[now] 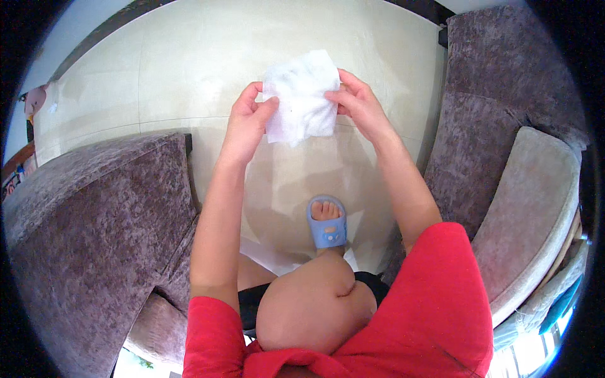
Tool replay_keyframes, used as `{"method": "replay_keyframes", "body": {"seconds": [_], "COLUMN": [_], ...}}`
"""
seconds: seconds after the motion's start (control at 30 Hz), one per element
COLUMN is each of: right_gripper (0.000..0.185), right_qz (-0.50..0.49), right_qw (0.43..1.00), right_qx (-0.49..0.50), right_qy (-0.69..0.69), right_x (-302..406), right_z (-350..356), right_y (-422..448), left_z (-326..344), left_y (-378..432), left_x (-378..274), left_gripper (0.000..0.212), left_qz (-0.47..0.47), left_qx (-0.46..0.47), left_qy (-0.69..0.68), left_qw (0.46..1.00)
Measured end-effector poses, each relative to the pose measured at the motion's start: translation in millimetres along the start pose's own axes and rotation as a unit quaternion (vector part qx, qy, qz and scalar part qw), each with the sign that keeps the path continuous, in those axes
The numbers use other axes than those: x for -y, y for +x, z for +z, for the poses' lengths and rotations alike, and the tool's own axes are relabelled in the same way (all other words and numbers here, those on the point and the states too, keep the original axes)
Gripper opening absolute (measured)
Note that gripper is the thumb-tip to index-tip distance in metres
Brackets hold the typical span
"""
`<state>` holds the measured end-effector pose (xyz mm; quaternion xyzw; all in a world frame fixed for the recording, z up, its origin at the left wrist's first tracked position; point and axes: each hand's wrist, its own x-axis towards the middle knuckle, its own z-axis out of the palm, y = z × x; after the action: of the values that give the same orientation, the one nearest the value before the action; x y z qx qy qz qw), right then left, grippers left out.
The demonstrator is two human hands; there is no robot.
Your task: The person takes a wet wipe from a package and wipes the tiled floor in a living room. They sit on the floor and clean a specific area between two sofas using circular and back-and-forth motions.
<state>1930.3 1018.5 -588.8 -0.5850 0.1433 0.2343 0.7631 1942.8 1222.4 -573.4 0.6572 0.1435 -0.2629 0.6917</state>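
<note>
A crumpled white sheet of thin, soft material point(302, 101), perhaps tissue or a wipe, is stretched between my two hands above the floor. My left hand point(250, 113) pinches its left edge, the thumb in front. On the opposite side, my right hand point(357, 101) grips the right edge between thumb and fingers. Faint greyish patches show on the upper part of the sheet. Below it, a blue slipper point(329, 234) is on one of my feet, on the tiled floor.
Pale floor tiles point(189, 94) lie beneath my hands. A grey-purple velvet sofa section point(104, 212) stands at the left, another point(482, 118) at the right with a lighter cushion point(529, 212). A small white scrap point(53, 108) lies on the floor at far left.
</note>
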Motion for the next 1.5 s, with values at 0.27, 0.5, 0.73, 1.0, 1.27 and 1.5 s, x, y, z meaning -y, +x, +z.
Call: {"method": "replay_keyframes", "body": {"seconds": [0.27,0.5,0.73,1.0,1.27,1.5], "right_gripper": [0.027,0.064,0.046,0.038,0.019,0.023], "right_qz": [-0.125,0.021,-0.027,0.184,0.036,-0.028], "right_qw": [0.986,0.806,0.911,0.871,0.963,0.961], "right_qx": [0.106,0.114,-0.174,-0.064,-0.234,-0.269], "right_qy": [-0.029,0.58,0.374,0.451,0.132,-0.053], "right_x": [-4,-75,-68,-72,-69,-59], "right_z": [-28,-8,-28,-32,-22,2], "right_y": [7,-19,-40,-47,-41,-37], "left_z": [-5,38,73,85,71,102], "left_y": [-19,-27,-31,-27,-22,-35], "left_x": [-20,10,64,62,74,65], "left_gripper": [0.034,0.041,0.033,0.029,0.037,0.049], "left_qz": [0.034,0.053,-0.048,-0.008,0.204,0.307], "left_qx": [0.07,0.14,0.127,0.101,-0.034,-0.033], "left_qy": [0.072,-0.119,-0.212,-0.033,0.236,0.664], "left_qw": [0.994,0.981,0.968,0.994,0.949,0.681]}}
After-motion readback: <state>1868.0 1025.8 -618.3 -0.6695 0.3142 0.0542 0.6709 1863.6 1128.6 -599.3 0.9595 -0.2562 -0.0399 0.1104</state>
